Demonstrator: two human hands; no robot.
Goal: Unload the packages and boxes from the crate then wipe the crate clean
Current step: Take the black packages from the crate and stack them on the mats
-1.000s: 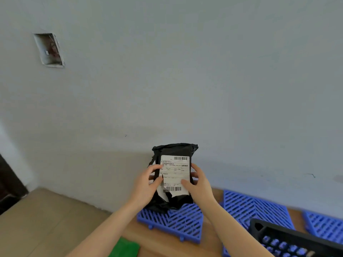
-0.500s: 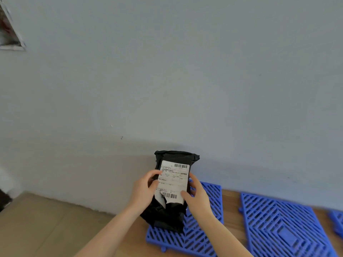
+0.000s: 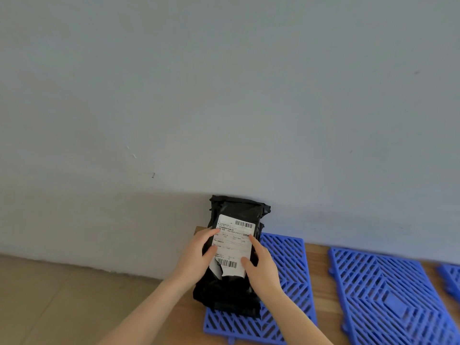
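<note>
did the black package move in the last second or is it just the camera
Yes. Against the blue grid mat, the black package has come down: its lower end now overlaps the mat's left part.

3 blue plastic mats (image 3: 388, 295) with slots lie side by side on a brown wooden board (image 3: 321, 270) by a grey wall (image 3: 224, 95). A tan floor (image 3: 62, 295) is left.

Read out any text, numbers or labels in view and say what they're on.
The label on the package: print too small and blurred to read.
The upper barcode: no digits legible.
The lower barcode: no digits legible.
The mats and wall: no text.
</note>
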